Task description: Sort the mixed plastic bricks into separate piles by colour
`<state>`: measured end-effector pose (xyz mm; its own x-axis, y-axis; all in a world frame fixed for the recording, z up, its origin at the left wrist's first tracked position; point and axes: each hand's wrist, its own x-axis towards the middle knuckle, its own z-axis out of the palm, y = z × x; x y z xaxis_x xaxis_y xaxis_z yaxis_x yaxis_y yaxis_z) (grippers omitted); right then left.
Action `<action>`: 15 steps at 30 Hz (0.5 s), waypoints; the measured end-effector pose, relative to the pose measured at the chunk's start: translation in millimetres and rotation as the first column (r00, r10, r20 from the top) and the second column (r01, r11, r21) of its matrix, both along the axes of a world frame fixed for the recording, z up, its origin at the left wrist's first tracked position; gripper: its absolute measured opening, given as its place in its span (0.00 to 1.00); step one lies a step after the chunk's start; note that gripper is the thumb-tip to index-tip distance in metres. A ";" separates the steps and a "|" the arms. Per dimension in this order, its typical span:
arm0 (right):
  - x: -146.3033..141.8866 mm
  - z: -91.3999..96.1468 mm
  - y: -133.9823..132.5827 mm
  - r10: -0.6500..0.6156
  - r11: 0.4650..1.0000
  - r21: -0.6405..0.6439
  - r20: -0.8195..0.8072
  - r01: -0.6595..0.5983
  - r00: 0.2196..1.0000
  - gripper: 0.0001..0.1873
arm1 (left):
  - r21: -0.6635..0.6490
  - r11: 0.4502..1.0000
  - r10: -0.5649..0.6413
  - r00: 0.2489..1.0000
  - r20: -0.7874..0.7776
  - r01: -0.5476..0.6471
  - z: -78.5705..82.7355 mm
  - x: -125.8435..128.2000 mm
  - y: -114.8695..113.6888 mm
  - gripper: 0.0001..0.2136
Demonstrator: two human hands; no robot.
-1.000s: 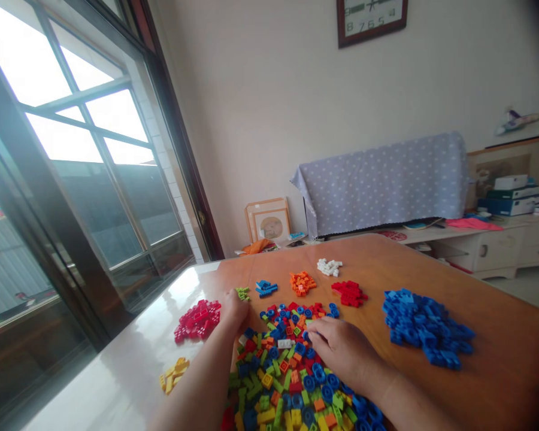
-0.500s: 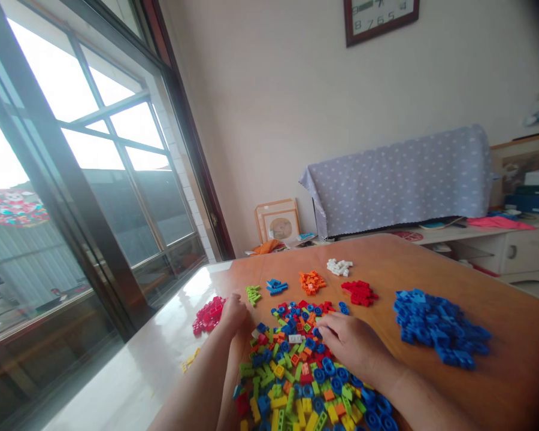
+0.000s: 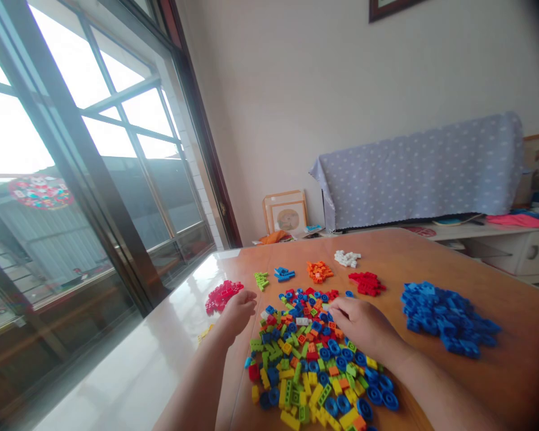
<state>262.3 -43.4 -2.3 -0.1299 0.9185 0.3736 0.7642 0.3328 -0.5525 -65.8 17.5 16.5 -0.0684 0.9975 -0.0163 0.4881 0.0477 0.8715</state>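
Observation:
A heap of mixed toy building bricks (image 3: pixel 291 359) in yellow, green, blue, red and orange lies spread before me. My left hand (image 3: pixel 239 314) hovers between the pink brick pile (image 3: pixel 222 296) and the heap's left side, its fingers loosely apart and nothing visible in them. At the heap's upper right edge, my right hand (image 3: pixel 359 320) has thumb and fingers pinched together over the bricks. Whatever it pinches is too small or hidden to make out. Blue round pieces (image 3: pixel 341 362) lie below that hand.
Single-colour piles ring the heap: green (image 3: pixel 261 281), light blue (image 3: pixel 284 274), orange (image 3: pixel 319 272), white (image 3: pixel 347 258), red (image 3: pixel 367 284) and a large blue one (image 3: pixel 447 317). A few yellow bricks (image 3: pixel 205 333) lie left. A glass window (image 3: pixel 117 143) borders the table's left side.
My left hand has lifted off the pink pile's edge and its fingers have loosened. The right hand stays at the heap's upper right. The view has tilted down and turned slightly left.

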 end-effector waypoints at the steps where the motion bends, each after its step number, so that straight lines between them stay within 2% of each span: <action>1: 1.3 -0.8 1.1 -0.011 1.000 0.001 0.004 0.011 1.000 0.17 | 0.015 0.999 -0.028 0.999 -0.024 0.028 -0.1 1.2 -5.5 0.14; 4: 5.9 -2.3 3.2 -0.047 0.999 -0.020 0.038 0.048 0.998 0.18 | 0.069 0.992 -0.098 0.992 -0.081 0.104 -4.1 4.9 -17.4 0.13; 9: 12.9 1.0 -1.9 -0.010 0.985 -0.171 0.064 0.021 0.998 0.16 | -0.020 0.993 -0.120 0.992 -0.040 0.119 -10.6 12.2 -25.5 0.17; 12: 12.9 4.2 -7.4 0.033 0.964 -0.265 0.088 -0.008 0.996 0.14 | 0.086 0.988 -0.115 0.986 -0.124 0.126 -8.4 16.7 -26.7 0.14; 15: 8.5 6.0 -11.4 0.050 0.961 -0.278 0.130 -0.012 0.990 0.12 | 0.180 0.963 -0.148 0.953 -0.265 0.200 -5.5 20.4 -27.5 0.09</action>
